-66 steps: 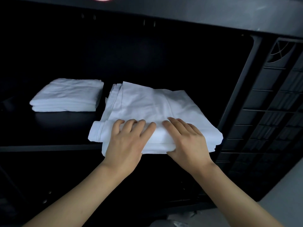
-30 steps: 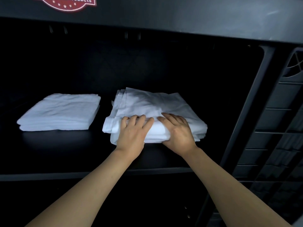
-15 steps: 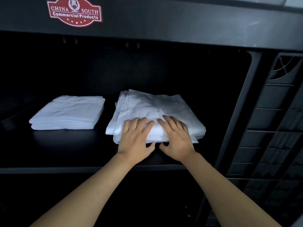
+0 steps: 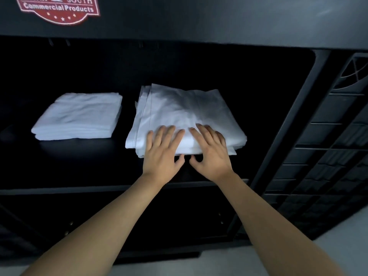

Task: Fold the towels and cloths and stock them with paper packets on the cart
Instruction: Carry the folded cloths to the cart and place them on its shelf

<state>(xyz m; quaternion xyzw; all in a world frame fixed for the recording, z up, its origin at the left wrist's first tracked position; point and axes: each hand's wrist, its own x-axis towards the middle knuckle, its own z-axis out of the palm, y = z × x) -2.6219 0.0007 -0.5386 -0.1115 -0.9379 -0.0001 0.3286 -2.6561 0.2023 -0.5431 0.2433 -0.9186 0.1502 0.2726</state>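
Observation:
A folded white cloth point(image 4: 185, 110) lies on the black cart shelf point(image 4: 79, 168), right of centre. My left hand point(image 4: 162, 154) and my right hand point(image 4: 212, 154) rest side by side on its near edge, fingers spread flat on top, thumbs at the front fold. Neither hand grips the cloth. A second folded white towel point(image 4: 77, 116) sits to the left on the same shelf, apart from the first. No paper packets are in view.
The cart's top panel point(image 4: 199, 20) with a red label point(image 4: 57, 8) overhangs the shelf. A black upright post point(image 4: 288, 124) and ribbed side panel point(image 4: 328, 156) close the right side. A lower shelf front point(image 4: 99, 226) is below; pale floor point(image 4: 338, 246) at bottom right.
The cloth has been pushed back from the shelf's front edge deeper onto the shelf. My hands have gone from gripping its front fold to lying flat with fingers spread.

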